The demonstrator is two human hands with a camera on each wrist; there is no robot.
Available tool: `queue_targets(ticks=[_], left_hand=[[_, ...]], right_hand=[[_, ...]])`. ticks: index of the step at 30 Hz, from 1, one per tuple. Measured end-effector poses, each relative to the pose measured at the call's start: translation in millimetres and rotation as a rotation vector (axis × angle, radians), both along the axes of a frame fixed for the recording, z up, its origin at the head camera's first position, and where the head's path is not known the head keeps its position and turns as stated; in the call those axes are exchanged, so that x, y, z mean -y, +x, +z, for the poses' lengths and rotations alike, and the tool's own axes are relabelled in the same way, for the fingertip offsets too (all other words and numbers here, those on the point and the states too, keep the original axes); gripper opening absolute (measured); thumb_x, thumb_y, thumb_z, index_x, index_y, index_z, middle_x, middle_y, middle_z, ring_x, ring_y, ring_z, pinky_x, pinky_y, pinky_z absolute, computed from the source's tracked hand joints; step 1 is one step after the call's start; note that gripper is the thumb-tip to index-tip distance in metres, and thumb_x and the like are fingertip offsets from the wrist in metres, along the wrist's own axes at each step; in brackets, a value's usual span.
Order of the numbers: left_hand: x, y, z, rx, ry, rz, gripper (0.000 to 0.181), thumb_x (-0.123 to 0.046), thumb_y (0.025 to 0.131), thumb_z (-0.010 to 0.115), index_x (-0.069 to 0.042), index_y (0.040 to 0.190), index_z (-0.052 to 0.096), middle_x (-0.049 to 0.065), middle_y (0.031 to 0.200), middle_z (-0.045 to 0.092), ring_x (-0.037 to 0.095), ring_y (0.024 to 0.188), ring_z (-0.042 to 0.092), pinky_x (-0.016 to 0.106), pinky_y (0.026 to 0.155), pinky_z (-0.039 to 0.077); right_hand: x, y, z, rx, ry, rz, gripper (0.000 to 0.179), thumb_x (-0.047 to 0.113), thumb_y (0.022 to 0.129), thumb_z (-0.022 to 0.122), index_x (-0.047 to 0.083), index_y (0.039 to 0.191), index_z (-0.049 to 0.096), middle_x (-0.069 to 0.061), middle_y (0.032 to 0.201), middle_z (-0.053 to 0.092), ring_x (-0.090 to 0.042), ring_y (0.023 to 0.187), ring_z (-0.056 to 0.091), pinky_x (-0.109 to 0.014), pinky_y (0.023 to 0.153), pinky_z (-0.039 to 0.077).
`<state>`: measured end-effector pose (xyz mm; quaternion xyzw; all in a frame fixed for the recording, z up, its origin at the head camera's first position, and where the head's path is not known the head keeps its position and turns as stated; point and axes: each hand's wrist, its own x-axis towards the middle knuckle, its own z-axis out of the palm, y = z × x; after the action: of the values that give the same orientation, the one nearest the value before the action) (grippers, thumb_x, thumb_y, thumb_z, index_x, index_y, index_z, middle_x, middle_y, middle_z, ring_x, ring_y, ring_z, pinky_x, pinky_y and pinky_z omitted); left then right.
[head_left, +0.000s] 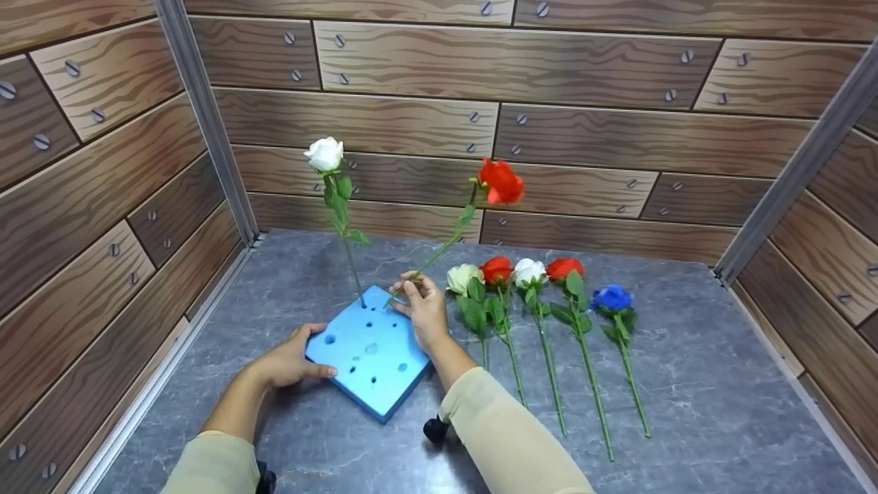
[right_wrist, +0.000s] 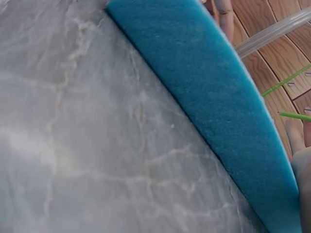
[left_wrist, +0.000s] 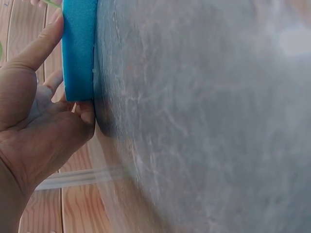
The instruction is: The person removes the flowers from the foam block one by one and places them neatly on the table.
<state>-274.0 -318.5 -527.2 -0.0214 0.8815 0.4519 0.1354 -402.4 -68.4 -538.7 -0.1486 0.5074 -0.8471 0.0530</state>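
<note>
A blue foam block (head_left: 405,346) with several holes lies on the table, one corner toward me. My left hand (head_left: 291,358) grips its left corner, thumb on the near side and fingers on the far side. A white rose (head_left: 325,155) stands upright in a hole near the block's far corner. Between thumb and fingertips my right hand (head_left: 426,314) pinches the low stem of a red rose (head_left: 502,182), whose bloom leans to the right. In the right wrist view, that stem's cut end (right_wrist: 286,115) shows just apart from the block's top face.
Right of the block several roses lie side by side, stems toward me: a cream rose (head_left: 464,278), red and white ones, and a blue rose (head_left: 612,297) at the far right. Wood-patterned walls (head_left: 521,62) enclose the grey marbled table (head_left: 713,384).
</note>
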Motion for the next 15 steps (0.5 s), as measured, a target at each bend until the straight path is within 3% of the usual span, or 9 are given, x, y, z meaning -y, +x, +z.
queue_targets(ticks=[4, 10, 15], left_hand=[[-0.1, -0.9, -0.5, -0.005, 0.017, -0.002, 0.108, -0.041, 0.075, 0.088, -0.014, 0.158, 0.024, 0.024, 0.166, 0.012, 0.049, 0.153, 0.015, 0.065, 0.122, 0.017], [0.1, 0.3, 0.0, -0.003, 0.015, 0.009, 0.109, -0.043, 0.074, 0.088, -0.015, 0.158, 0.024, 0.024, 0.167, 0.011, 0.05, 0.152, 0.014, 0.066, 0.122, 0.015], [1.5, 1.4, 0.6, 0.012, 0.018, 0.013, 0.11, -0.044, 0.074, 0.087, -0.017, 0.159, 0.023, 0.022, 0.168, 0.009, 0.049, 0.153, 0.011, 0.067, 0.121, 0.015]], right_hand=[[-2.0, -0.7, 1.8, 0.031, -0.03, 0.009, 0.02, 0.014, 0.105, 0.052, 0.002, 0.12, 0.056, -0.006, 0.1, 0.066, -0.027, 0.101, 0.07, -0.058, 0.096, 0.054], [-6.5, -3.3, 5.2, 0.092, -0.087, 0.075, 0.027, 0.013, 0.106, 0.048, -0.003, 0.128, 0.049, -0.005, 0.098, 0.068, -0.026, 0.099, 0.07, -0.06, 0.096, 0.054], [-13.4, 0.1, 6.2, 0.11, -0.054, 0.1, 0.024, 0.013, 0.106, 0.048, 0.002, 0.127, 0.053, -0.005, 0.099, 0.068, -0.026, 0.102, 0.069, -0.056, 0.091, 0.057]])
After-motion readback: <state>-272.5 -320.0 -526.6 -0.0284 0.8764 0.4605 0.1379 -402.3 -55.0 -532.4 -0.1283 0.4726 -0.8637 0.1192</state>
